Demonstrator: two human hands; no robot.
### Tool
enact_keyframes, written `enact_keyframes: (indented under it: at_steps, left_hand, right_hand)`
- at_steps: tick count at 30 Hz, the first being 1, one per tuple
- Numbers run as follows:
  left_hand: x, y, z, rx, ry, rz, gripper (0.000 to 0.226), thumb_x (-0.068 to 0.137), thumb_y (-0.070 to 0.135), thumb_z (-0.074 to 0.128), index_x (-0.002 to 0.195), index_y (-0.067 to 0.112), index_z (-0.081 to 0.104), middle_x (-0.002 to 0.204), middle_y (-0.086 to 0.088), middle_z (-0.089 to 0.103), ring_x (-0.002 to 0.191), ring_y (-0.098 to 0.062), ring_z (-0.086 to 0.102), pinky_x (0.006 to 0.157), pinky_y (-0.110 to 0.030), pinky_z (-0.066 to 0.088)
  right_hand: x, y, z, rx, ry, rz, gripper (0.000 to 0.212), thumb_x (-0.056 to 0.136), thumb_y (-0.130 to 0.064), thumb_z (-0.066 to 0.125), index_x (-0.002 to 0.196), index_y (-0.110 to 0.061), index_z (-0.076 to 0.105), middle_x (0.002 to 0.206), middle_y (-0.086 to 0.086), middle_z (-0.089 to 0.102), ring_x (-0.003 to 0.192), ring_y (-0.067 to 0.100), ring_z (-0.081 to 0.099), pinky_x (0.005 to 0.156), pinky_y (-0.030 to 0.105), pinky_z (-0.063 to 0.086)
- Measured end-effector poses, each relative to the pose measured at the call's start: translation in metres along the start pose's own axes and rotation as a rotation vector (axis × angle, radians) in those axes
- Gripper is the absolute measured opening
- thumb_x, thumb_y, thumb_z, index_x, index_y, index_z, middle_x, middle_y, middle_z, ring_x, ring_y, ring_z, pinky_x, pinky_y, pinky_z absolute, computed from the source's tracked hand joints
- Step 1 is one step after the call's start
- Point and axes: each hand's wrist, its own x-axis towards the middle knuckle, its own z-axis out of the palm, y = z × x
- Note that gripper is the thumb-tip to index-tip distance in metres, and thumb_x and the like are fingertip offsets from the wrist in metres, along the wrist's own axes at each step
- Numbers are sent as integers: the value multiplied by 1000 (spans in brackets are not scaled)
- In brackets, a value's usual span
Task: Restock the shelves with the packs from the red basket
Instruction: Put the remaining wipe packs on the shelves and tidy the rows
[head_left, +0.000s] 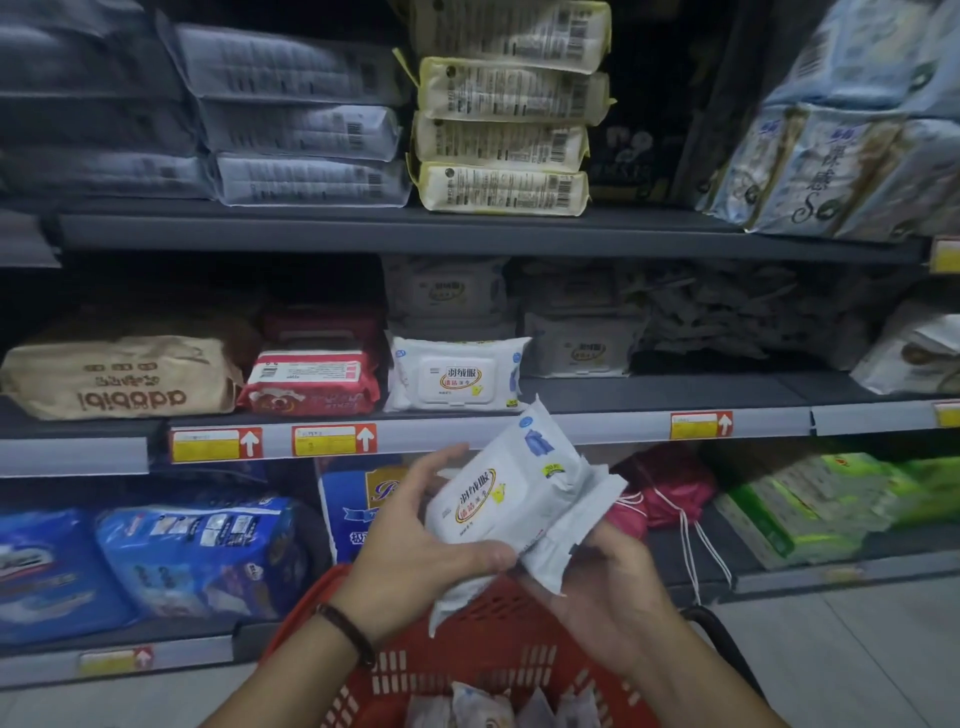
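Above the red basket (483, 644) I hold white wipe packs in both hands. My left hand (415, 545) grips the top white pack (509, 493), thumb across its lower edge, fingers behind its left side. My right hand (608, 587) holds a second white pack (571, 530) from underneath, tucked behind the first. A matching white pack (457, 376) lies on the middle shelf (597, 421) straight above my hands. Several more packs (498, 706) lie in the basket bottom.
The middle shelf carries a brown pack (119, 374) and red packs (311, 379) at left, more white packs (582, 348) further back. Grey and cream packs fill the top shelf. Blue packs (197, 551), a pink drawstring bag (665, 488) and green packs (810, 504) sit on the bottom shelf.
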Motion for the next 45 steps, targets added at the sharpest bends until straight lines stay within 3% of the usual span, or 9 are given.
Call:
enact_keyframes:
  at_steps: [3,6,10,14,17,21,24,27,45]
  left_hand:
    - [3,2,-5,214,98,18,85,38,47,102,116,44,67,116,8,58,107,-1,62,90,-16,52]
    - [4,2,-14,148,-14,-1,77,50,31,103,117,36,66,115,6,68,110,-13,68,88,-25,57]
    - [2,7,-18,163,36,9,78,51,24,105,118,29,65,111,7,75,104,-16,73,82,-36,64]
    - [2,3,-23,235,145,-5,79,49,35,105,117,29,64,106,11,75,97,-8,73,77,-33,64]
    - [7,2,-25,187,193,-30,53,69,22,97,113,27,66,103,17,76,92,-7,74,74,-28,62]
    - [12,-3,-24,17,213,-148,40,78,17,89,114,23,72,105,6,80,98,-19,77,84,-42,65]
    - [17,0,-23,63,238,-105,48,73,7,92,113,27,74,108,6,79,103,-13,75,92,-45,62]
    - [27,11,-26,338,302,0,52,67,12,97,108,34,74,99,8,76,98,-7,72,86,-36,61]
    - [66,42,16,707,195,70,54,64,21,98,102,48,71,105,23,69,101,8,61,73,-6,44]
  right_hand:
    - [-2,-5,3,87,21,-36,33,80,-5,60,101,-6,85,122,27,75,101,41,77,86,53,64]
    - [-2,-4,4,80,31,-26,45,90,-1,43,103,-10,85,126,24,74,113,44,72,106,61,52]
    - [1,-1,-2,4,19,-2,43,84,-9,63,125,-4,75,133,27,68,126,49,61,118,67,38]
    - [16,8,-12,-47,167,-59,101,55,-17,95,140,12,49,118,27,55,110,41,54,98,60,57]
    - [18,7,-19,-178,335,-138,78,63,-3,89,132,5,55,106,25,69,93,39,71,74,48,63]
    - [18,-3,-11,-487,607,-297,51,76,-4,91,117,-12,61,108,12,79,94,30,79,83,45,64]
    - [18,-16,-8,-728,772,-411,63,65,-28,101,109,-29,56,98,-8,74,87,11,74,79,30,55]
    - [31,-37,-11,-931,937,-413,82,43,-69,90,107,-34,53,99,-12,72,98,21,70,96,50,54]
    - [173,-99,-34,-1267,1051,-676,96,57,-73,89,120,-10,55,122,12,59,110,38,60,95,51,44]
